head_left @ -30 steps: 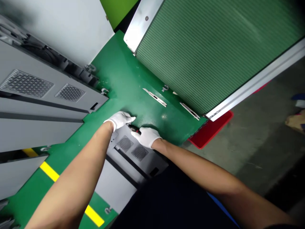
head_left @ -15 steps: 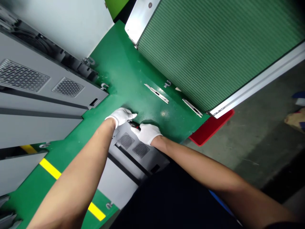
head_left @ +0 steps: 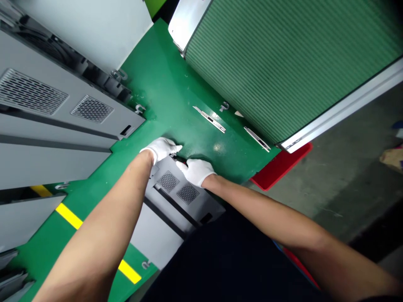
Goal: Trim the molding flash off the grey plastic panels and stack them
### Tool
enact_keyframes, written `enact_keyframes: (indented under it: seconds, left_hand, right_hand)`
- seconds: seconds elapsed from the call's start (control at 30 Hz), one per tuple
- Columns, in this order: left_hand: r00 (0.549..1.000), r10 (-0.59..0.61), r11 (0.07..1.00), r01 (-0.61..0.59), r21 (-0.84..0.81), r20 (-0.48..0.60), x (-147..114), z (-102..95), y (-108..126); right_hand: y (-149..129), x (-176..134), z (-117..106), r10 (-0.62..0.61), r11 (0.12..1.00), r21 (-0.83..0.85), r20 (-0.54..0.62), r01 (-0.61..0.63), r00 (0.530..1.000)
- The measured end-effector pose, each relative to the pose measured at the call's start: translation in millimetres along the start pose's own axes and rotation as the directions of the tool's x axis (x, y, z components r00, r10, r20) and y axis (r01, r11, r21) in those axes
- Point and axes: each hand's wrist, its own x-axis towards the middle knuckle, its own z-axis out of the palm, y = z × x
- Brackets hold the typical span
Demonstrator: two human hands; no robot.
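Observation:
A grey panel [head_left: 171, 205] with two perforated grilles lies in front of me, slanting across the green surface. My left hand [head_left: 161, 149], in a white glove, is closed at its far corner, thumb and fingers round a small metal piece that is mostly hidden. Close by on the right, my right hand [head_left: 197, 172], gloved too, is wrapped round a dark tool [head_left: 180, 160] with red on it. Only a short part of that tool shows, between the hands, so its kind cannot be made out.
Grey housings [head_left: 91, 134] with grilles line the left. A green ribbed belt [head_left: 283, 63] stands at upper right, above a red tray [head_left: 280, 170]. Two slim white strips, one the nearer strip [head_left: 209, 119], and small metal hooks [head_left: 224, 106] lie on the green surface [head_left: 163, 92].
The view has shifted slightly, so the surroundings sit a little higher. Both hands stay at the panel's far corner; less of the dark tool shows by my right hand.

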Motion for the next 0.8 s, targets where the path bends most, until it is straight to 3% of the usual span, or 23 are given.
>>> enact_keyframes:
  seconds: [0.33, 0.5, 0.63, 0.8]
  left_hand:
    - [1.0, -0.019, 0.999, 0.019, -0.034, -0.017, 1.0, 0.9, -1.6]
    - [0.999, -0.024, 0.992, 0.018, -0.129, -0.046, 3.1, 1.0, -7.2]
    - [0.999, 0.011, 0.979, -0.021, -0.201, -0.051, 3.7, 1.9, -11.1]
    - [0.997, 0.029, 0.988, -0.04, -0.152, -0.072, 8.2, 4.5, -17.0]
  right_hand:
    - [-7.1, 3.8, -4.3, -0.008, 1.0, -0.03, 0.001, 0.008, 1.0]
    - [-0.1, 6.8, -9.8, -0.113, 0.99, -0.076, 0.073, 0.118, 0.991]
    - [0.8, 7.3, -12.1, -0.038, 0.999, -0.026, 0.059, 0.04, 0.997]
    - [-8.8, 2.8, -5.5, -0.008, 0.999, -0.042, -0.038, 0.007, 0.999]
